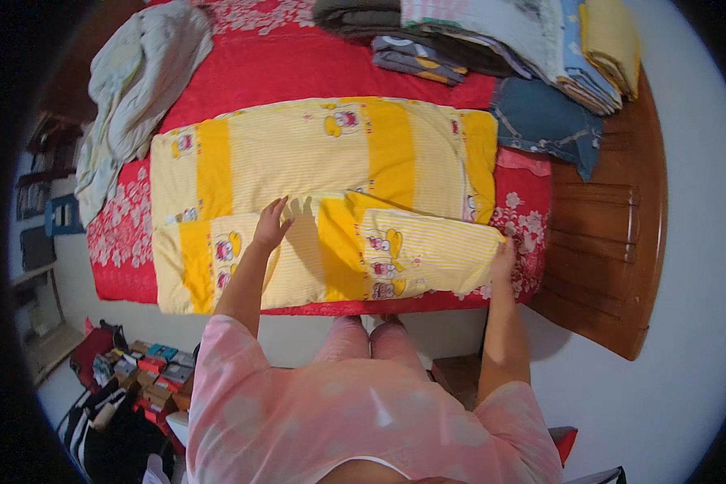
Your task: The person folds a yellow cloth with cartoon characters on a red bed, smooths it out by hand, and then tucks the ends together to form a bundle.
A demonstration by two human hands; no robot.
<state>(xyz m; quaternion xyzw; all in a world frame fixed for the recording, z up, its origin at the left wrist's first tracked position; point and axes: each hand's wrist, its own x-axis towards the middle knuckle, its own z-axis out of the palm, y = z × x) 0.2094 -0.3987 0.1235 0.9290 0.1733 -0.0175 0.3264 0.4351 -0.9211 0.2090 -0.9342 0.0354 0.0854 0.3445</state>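
Note:
A yellow striped bed cover (302,151) with printed cartoon figures lies across the red bedspread (260,69). Its near part is folded back over itself as a long flap (296,260) along the front of the bed. My left hand (272,225) rests on the upper edge of this flap, its fingers apart, casting a shadow on the cloth. At the flap's right end, my right hand (503,260) grips the corner of the cover. Some of its fingers are hidden by the fabric and the angle.
Folded quilts (484,30) are stacked at the back right beside a blue denim item (547,121). A crumpled pale quilt (148,66) lies back left. The wooden headboard (599,212) bounds the right side. Several boxes (157,369) sit on the floor at lower left.

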